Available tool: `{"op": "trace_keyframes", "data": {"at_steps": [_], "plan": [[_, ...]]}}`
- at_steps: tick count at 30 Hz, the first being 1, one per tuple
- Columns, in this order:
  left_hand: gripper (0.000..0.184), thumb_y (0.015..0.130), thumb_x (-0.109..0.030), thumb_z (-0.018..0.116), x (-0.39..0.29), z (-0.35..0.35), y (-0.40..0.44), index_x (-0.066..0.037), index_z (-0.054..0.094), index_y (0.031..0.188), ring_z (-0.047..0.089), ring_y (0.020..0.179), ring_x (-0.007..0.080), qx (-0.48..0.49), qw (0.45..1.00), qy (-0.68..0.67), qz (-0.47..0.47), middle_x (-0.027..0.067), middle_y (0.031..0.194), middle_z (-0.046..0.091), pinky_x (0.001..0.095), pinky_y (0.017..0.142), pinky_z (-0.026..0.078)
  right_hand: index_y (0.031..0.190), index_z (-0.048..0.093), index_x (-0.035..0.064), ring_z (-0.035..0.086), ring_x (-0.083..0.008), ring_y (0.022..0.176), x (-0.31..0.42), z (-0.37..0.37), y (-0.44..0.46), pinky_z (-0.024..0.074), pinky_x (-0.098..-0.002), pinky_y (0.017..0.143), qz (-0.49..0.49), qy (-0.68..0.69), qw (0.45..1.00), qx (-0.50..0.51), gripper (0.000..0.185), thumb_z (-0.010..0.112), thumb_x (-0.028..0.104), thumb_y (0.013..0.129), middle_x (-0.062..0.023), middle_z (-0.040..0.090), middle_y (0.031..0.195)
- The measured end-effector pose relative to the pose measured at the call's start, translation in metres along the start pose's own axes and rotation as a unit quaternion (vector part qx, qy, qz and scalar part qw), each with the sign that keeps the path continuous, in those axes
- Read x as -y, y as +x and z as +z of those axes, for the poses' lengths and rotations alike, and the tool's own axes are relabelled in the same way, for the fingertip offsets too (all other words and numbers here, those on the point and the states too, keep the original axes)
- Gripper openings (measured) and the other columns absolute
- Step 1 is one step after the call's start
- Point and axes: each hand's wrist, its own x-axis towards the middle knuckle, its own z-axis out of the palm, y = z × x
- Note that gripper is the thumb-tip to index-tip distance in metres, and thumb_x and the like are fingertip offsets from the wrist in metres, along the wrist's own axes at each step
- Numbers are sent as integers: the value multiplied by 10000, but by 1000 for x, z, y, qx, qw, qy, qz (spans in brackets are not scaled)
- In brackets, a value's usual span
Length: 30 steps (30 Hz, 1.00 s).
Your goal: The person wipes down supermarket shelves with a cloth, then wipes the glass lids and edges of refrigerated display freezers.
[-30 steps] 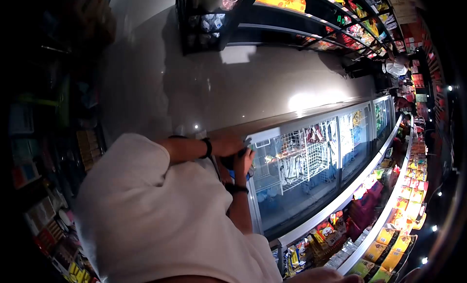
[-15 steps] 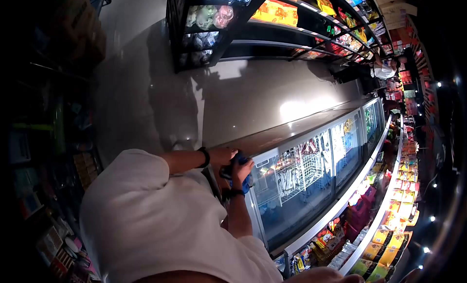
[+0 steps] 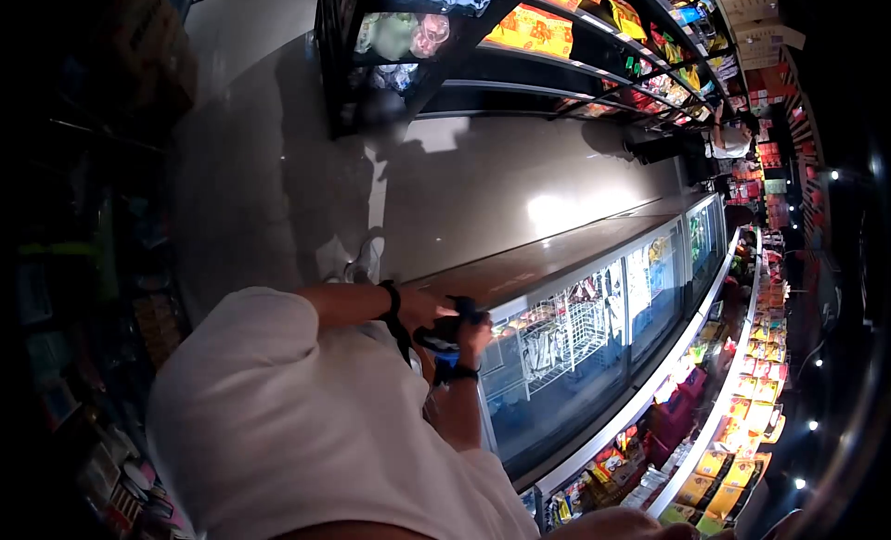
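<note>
A dark black-and-blue object [image 3: 438, 340] sits between my two hands at the near end of the glass-topped freezer [image 3: 557, 354]; its kind I cannot make out. My left hand [image 3: 422, 310], below a black wristband, grips its near side. On the other side, my right hand [image 3: 475, 336] has its fingers closed around the upper, blue part. A black band [image 3: 455, 373] circles that wrist too. Parts of both hands' fingers are hidden by the object. Behind the sliding glass stand white wire baskets [image 3: 575, 331] with packages.
The view is turned sideways. Shelves of packaged goods [image 3: 529, 30] line the far side of the aisle. Snack packets [image 3: 742, 429] fill a rack beyond the freezer. Farther off stands another person [image 3: 729, 141]. Boxes [image 3: 153, 48] lie in shadow at left.
The view has shifted slightly. The held object has turned, and my right hand has moved a little with it. A light-coloured shoe now shows beyond my left arm.
</note>
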Motion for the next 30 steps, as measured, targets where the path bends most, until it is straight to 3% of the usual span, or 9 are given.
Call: {"op": "trace_keyframes", "data": {"at_steps": [4, 10, 14, 16, 18, 21, 23, 25, 30], "plan": [[554, 837, -207, 628, 4, -77, 1, -67, 443, 1340, 618, 987, 373, 5, 995, -83, -64, 199, 1027, 641, 453, 860, 476, 1040, 586, 0, 626, -450, 924, -40, -6, 56, 504, -516, 784, 51, -7, 991, -126, 493, 769, 356, 752, -240, 656, 956], [591, 832, -283, 675, 3, -223, 31, -73, 438, 1331, 633, 967, 364, 46, 969, -49, -238, 183, 999, 662, 461, 852, 475, 1055, 615, 8, 645, -422, 936, 5, -7, 111, 501, -533, 804, 204, -58, 975, -59, 545, 801, 359, 682, -246, 674, 976], [687, 763, -318, 752, 54, -245, 45, -63, 445, 1322, 594, 1056, 374, -16, 976, -3, -215, 193, 1156, 616, 451, 896, 459, 976, 705, 46, 697, -370, 848, 71, 31, 163, 538, -463, 749, 161, -4, 986, 47, 544, 769, 512, 703, -197, 715, 874], [695, 749, -315, 768, 74, -264, 43, -54, 453, 1310, 585, 1078, 369, -29, 977, 0, -210, 194, 1185, 598, 446, 903, 458, 1007, 684, 39, 683, -383, 833, 127, 30, 190, 518, -446, 759, -6, 188, 982, 18, 500, 737, 481, 779, -168, 713, 880], [703, 735, -312, 785, 88, -290, 40, -45, 461, 1298, 576, 1100, 365, -40, 977, 2, -207, 195, 1213, 579, 440, 910, 456, 1033, 644, 7, 667, -333, 858, 215, -8, 213, 501, -421, 779, -1, 294, 954, 60, 431, 679, 403, 867, -167, 692, 941], [689, 700, -234, 808, 77, -352, 27, -16, 474, 1262, 588, 1107, 324, -113, 970, -17, -216, 194, 1175, 598, 413, 904, 467, 1111, 606, -21, 646, -344, 940, 284, -26, 242, 497, -428, 820, -111, 306, 945, 26, 452, 667, 369, 892, -229, 660, 981], [682, 701, -198, 795, 75, -390, 15, -17, 472, 1273, 596, 1090, 318, -145, 959, -43, -242, 192, 1176, 602, 405, 902, 471, 1190, 539, -8, 610, -234, 1001, 318, -32, 260, 510, -378, 821, -209, 337, 914, 85, 421, 653, 297, 924, -169, 626, 1074], [677, 702, -162, 783, 86, -411, 0, -17, 470, 1285, 605, 1073, 312, -174, 945, -70, -269, 189, 1178, 606, 398, 900, 476, 1265, 483, 14, 581, -245, 1065, 353, -45, 272, 510, -374, 843, -206, 393, 886, 133, 458, 647, 281, 931, -163, 589, 1149], [585, 887, -212, 698, 102, -469, -6, -53, 424, 1379, 575, 1134, 218, -450, 865, -160, -154, 120, 1214, 601, 361, 975, 453, 1438, 314, 59, 475, -254, 1229, 391, -20, 320, 496, -366, 904, -249, 428, 845, 205, 578, 588, 258, 970, -136, 463, 1346]]}}
